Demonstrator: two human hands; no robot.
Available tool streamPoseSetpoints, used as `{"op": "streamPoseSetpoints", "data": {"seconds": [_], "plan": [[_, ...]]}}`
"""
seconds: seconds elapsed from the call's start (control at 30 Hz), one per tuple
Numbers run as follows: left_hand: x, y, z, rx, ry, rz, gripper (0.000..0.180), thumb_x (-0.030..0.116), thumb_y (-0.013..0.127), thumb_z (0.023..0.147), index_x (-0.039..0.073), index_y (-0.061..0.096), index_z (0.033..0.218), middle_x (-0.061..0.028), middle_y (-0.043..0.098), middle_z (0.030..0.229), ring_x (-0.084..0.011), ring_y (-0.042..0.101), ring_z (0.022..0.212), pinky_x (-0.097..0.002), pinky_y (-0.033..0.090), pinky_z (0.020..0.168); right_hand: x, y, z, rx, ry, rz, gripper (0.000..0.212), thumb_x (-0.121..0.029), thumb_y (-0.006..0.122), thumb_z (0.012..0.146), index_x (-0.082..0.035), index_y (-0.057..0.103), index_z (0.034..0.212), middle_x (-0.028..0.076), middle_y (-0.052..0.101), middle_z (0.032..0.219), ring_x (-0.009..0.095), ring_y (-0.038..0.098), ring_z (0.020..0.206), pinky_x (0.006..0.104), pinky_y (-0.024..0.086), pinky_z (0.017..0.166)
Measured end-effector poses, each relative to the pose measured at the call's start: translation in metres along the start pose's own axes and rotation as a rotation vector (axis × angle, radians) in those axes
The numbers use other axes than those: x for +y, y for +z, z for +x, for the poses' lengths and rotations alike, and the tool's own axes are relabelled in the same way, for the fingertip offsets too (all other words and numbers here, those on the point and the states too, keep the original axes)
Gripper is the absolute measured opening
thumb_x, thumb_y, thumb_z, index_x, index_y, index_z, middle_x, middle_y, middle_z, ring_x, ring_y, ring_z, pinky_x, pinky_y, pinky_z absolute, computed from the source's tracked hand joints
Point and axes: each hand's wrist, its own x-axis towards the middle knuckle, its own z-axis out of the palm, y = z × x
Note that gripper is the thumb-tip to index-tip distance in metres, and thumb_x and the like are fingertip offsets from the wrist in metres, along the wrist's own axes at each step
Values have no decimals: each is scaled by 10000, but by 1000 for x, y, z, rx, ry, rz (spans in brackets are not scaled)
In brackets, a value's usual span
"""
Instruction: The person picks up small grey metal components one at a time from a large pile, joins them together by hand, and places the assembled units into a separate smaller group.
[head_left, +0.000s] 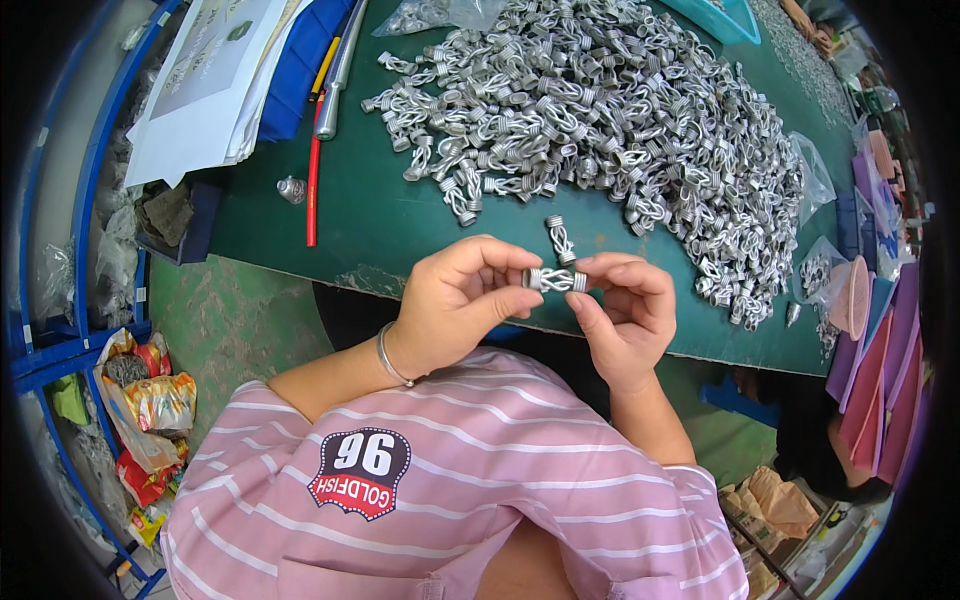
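Note:
Between my two hands is a small silver metal fitting with ribbed round ends and an open, twisted middle. The thumb and fingers of my left hand pinch its left end. At its right end, my right hand grips it between thumb and forefinger, the other fingers curled. A similar loose fitting lies on the green table just beyond the held one, close to my right fingertips. Farther back spreads a large heap of like metal fittings.
Left of the heap lie a red pencil, a metal rod-like tool and a small clear stopper-like piece. Papers rest against a blue bin. Clear plastic bags and a pink basket stand at right. Another person's hand shows far right.

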Motion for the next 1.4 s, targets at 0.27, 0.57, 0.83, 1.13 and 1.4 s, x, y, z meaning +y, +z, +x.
{"op": "streamPoseSetpoints", "data": {"seconds": [0.27, 0.57, 0.83, 1.13, 1.4], "plan": [[-1, -1, 3, -30, -430, -299, 228, 95, 522, 899, -41, 552, 1079, -95, 606, 872, -126, 597, 744, -238, 510, 592, -9, 10, 7, -92, -328, -288, 434, 107, 700, 660, -14, 495, 1022, 150, 627, 885, 220, 607, 746, 306, 490, 651], [4, -9, 3, 24, -355, -415, 137, 59, 574, 862, 6, 502, 966, -25, 494, 782, -52, 441, 540, -185, 362, 444, -13, -6, 29, -245, -65, -1115, 223, -88, 708, 691, -36, 602, 880, 81, 569, 860, 256, 527, 779, 351, 402, 647], [3, 5, 7, 107, -280, -115, 294, 25, 609, 831, -14, 503, 1102, -8, 526, 805, -19, 442, 548, -164, 365, 457, -13, -5, 20, -62, 345, -361, 94, -18, 602, 821, 16, 593, 909, 58, 608, 789, 154, 581, 682, 247, 462, 614], [1, 4, 6, -27, 102, 159, 195, 19, 677, 770, 9, 610, 952, -21, 557, 821, -69, 526, 716, -199, 435, 610, -5, 1, 6, -102, 332, 201, 125, 87, 557, 821, 65, 548, 944, 143, 583, 974, 166, 600, 837, 274, 514, 752], [-3, -3, 4, -39, 130, 118, 188, 23, 648, 797, 15, 600, 979, -32, 550, 839, -81, 518, 702, -202, 424, 588, 2, 0, 6, -50, 217, 76, 181, 125, 593, 770, 30, 525, 908, 155, 559, 986, 170, 577, 860, 269, 489, 766]]}}
